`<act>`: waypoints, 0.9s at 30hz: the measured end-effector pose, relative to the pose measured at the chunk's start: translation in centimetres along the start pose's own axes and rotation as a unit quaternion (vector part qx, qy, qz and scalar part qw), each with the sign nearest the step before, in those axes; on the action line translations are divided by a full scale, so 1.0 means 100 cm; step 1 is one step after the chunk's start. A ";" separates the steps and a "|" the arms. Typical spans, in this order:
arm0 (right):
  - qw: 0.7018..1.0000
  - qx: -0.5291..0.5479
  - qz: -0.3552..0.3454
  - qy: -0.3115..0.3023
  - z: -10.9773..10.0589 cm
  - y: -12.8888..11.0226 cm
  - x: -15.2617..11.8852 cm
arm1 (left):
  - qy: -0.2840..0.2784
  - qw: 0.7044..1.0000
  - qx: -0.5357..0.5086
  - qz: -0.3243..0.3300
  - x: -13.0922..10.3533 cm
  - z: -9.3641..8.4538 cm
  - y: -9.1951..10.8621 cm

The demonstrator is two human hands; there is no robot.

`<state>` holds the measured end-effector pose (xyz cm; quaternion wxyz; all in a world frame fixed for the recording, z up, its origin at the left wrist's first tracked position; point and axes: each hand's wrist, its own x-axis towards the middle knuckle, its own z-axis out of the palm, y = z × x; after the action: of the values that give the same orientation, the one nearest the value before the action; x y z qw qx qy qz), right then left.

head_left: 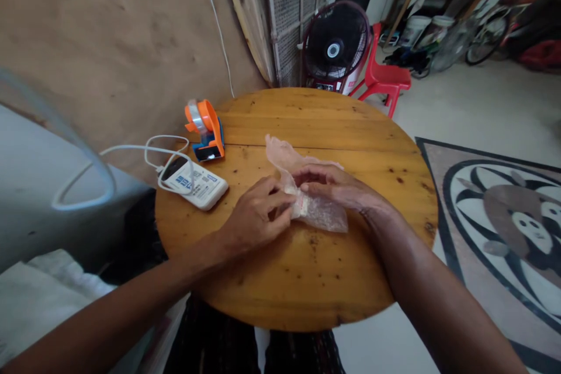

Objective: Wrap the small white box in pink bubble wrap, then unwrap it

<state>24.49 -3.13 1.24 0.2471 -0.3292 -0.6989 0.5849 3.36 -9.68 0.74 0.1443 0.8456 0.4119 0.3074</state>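
A sheet of clear bubble wrap (326, 215) lies partly crumpled on the round wooden table (280, 292), with a pinkish part rising behind the fingers. Within its folds sits a small pale item (301, 205), too covered to name. My left hand (260, 210) pinches the wrap's left side between thumb and fingers. From the right, my right hand (331, 184) curls over the wrap, thumb and fingers closed on its upper part.
An orange and blue tape dispenser (210, 131) stands at the table's back left. In front of it lies a white power bank (197, 184) with a looped white cable (131, 147). Beyond the table are a fan (335, 41) and a red chair (388, 76).
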 end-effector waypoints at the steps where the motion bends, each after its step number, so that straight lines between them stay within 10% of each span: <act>1: 1.000 -0.007 0.007 0.004 0.000 -0.002 0.000 | 0.024 0.999 0.004 0.024 -0.002 0.004 -0.004; 7: 0.998 -0.007 0.044 0.040 0.001 -0.009 -0.002 | 0.107 0.988 0.007 0.110 -0.005 0.019 -0.016; 27: 0.970 -0.127 0.139 0.153 0.026 -0.030 -0.058 | 0.108 0.977 -0.015 0.184 -0.002 0.018 -0.021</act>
<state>25.91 -9.46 3.91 0.2238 -0.5375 -0.6685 0.4626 3.10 -8.56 -1.77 0.0521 0.8663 0.2580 0.4246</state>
